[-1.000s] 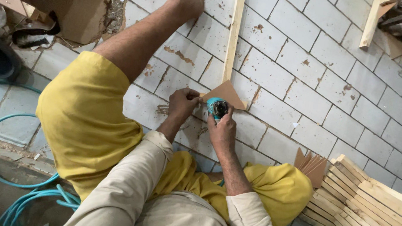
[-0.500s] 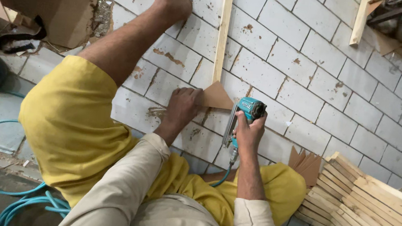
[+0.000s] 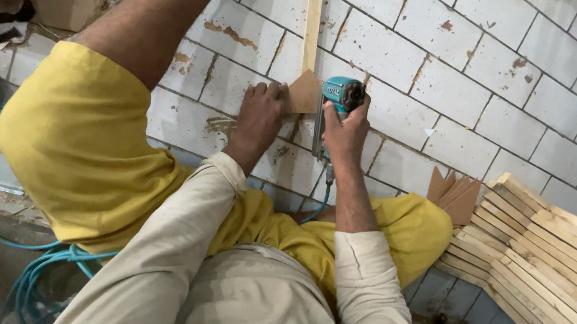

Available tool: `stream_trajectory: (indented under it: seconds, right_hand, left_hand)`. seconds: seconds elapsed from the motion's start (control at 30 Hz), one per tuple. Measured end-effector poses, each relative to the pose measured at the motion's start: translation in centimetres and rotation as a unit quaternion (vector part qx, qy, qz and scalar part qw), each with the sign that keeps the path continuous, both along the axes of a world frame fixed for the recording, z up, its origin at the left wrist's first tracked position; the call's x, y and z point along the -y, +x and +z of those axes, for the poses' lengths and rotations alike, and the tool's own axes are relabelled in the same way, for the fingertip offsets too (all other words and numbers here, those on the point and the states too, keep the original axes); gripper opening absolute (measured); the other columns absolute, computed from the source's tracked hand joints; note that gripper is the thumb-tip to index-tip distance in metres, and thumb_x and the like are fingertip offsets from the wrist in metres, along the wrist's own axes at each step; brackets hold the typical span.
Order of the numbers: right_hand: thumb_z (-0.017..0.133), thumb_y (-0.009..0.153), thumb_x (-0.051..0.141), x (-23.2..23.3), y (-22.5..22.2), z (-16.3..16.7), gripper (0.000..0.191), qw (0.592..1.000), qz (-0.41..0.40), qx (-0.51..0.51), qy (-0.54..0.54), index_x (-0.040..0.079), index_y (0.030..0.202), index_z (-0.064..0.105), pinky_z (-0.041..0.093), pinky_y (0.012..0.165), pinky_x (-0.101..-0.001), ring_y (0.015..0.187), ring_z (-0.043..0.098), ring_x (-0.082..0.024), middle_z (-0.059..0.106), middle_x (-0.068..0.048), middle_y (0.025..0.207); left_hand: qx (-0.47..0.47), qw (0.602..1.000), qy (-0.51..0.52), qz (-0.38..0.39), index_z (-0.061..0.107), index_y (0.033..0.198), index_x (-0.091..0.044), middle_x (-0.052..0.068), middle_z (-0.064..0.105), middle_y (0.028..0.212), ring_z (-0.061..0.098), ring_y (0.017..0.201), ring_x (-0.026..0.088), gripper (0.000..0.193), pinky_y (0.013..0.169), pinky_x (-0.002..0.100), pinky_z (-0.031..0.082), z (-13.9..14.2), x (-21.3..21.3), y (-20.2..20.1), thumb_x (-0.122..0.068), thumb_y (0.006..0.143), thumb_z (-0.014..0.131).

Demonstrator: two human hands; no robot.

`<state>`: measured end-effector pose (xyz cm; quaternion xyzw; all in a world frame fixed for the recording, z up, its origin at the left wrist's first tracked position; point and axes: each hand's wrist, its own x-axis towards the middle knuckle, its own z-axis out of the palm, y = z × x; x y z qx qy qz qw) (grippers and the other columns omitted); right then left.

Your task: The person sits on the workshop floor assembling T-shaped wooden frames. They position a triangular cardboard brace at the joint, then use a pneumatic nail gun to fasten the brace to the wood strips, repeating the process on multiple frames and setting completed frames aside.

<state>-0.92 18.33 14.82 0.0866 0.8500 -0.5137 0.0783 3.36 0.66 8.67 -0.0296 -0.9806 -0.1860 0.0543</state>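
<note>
The left hand [image 3: 259, 112] pressed a small wooden triangle [image 3: 304, 92] against the wooden strip [image 3: 313, 14] on the tiled floor [image 3: 454, 79], fingers flat. The right hand [image 3: 344, 128], fingers clamped, gripped a teal nail gun [image 3: 338, 99] beside it. Fastening seemed under way; next called for steady alignment.

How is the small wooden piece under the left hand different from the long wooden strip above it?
The small wooden piece is short, wide and pointed; the long wooden strip is narrow and runs up out of view. The left hand presses on the small piece, while no hand touches the strip. The teal power tool in the right hand sits beside the small piece, not the strip. Both are light wood lying on the white tiles.
</note>
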Motion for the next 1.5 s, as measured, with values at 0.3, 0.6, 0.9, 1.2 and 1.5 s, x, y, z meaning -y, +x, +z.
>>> stream_trajectory:
  seconds: [0.3,0.6,0.9,1.2,1.5]
  right_hand:
    - [0.07,0.095,0.015,1.9,-1.0,-3.3,0.057,0.988,0.101,-0.081,0.083,-0.002,0.141,0.042,0.06,0.085,-0.0444,0.103,0.075,-0.036,0.071,-0.024,0.114]
    - [0.07,0.094,0.015,2.7,-0.7,-2.9,0.057,0.986,0.095,-0.072,0.118,-0.003,0.14,0.041,0.06,0.088,-0.0458,0.102,0.074,-0.036,0.072,-0.024,0.112]
    - [0.073,0.091,0.019,1.9,1.0,-3.0,0.056,0.987,0.077,-0.07,0.121,-0.001,0.135,0.045,0.058,0.086,-0.0476,0.101,0.074,-0.041,0.073,-0.025,0.107]
    - [0.072,0.093,0.02,1.5,2.8,-3.0,0.054,0.986,0.089,-0.089,0.106,0.001,0.136,0.046,0.058,0.089,-0.0493,0.103,0.074,-0.043,0.075,-0.024,0.108]
    - [0.074,0.092,0.022,0.8,5.2,-3.3,0.071,0.983,0.075,-0.072,0.149,-0.004,0.145,0.034,0.059,0.086,-0.0478,0.102,0.074,-0.043,0.073,-0.026,0.109]
  left_hand:
    - [0.012,1.0,-0.023,0.01,0.062,0.129,0.001,0.011,0.064,0.109,0.06,0.104,0.029,0.047,0.096,0.046,0.047,-0.4,0.3,-0.3,-0.013,0.085,0.069]
    - [0.017,0.999,-0.026,0.019,0.063,0.126,0.001,0.01,0.064,0.109,0.06,0.104,0.029,0.043,0.095,0.044,0.047,0.0,0.4,-0.2,-0.011,0.084,0.067]
    - [-0.003,0.999,-0.024,0.023,0.066,0.116,-0.002,0.009,0.065,0.104,0.062,0.1,0.027,0.026,0.087,0.042,0.049,-0.6,0.6,0.0,-0.013,0.093,0.063]
    - [-0.016,0.999,-0.028,0.036,0.067,0.116,-0.003,0.008,0.065,0.105,0.062,0.101,0.027,0.032,0.088,0.042,0.049,-0.7,0.8,-0.1,-0.015,0.087,0.065]
    - [-0.02,0.999,0.022,0.032,0.067,0.113,0.0,0.01,0.065,0.104,0.061,0.102,0.029,0.034,0.089,0.044,0.048,-0.8,0.8,0.4,-0.023,0.087,0.067]
